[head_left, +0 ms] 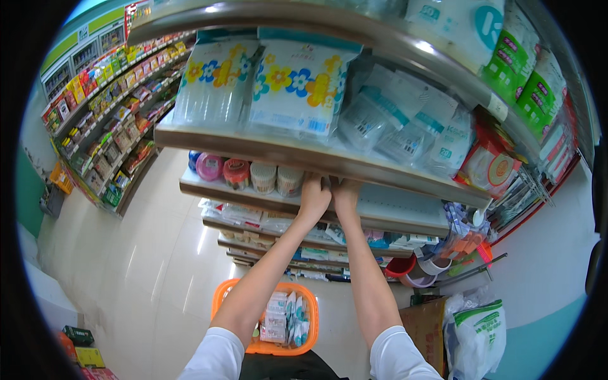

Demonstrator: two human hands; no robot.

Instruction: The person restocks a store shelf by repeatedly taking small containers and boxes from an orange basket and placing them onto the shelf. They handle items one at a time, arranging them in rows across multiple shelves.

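Both my arms stretch forward into the gap beneath a brown-edged shelf (297, 152). My left hand (314, 199) is at the lower shelf (399, 206), right beside a white ribbed tub (289, 181). Close to it on the right is my right hand (345, 196), with a narrow gap between the two. The upper shelf's edge covers the fingertips of both hands, so whether they hold anything is hidden. Left of the white tub stand another white tub (263, 178), a red-lidded tub (236, 173) and a pink round container (209, 167).
Flower-printed packs (297, 88) and clear bags (386, 120) fill the shelf above my hands. An orange basket (218, 297) holding small white packs stands below, by my left forearm. Red and white buckets (418, 269) sit lower right, near a bagged carton (423, 326). Stocked shelves (120, 120) line the far left.
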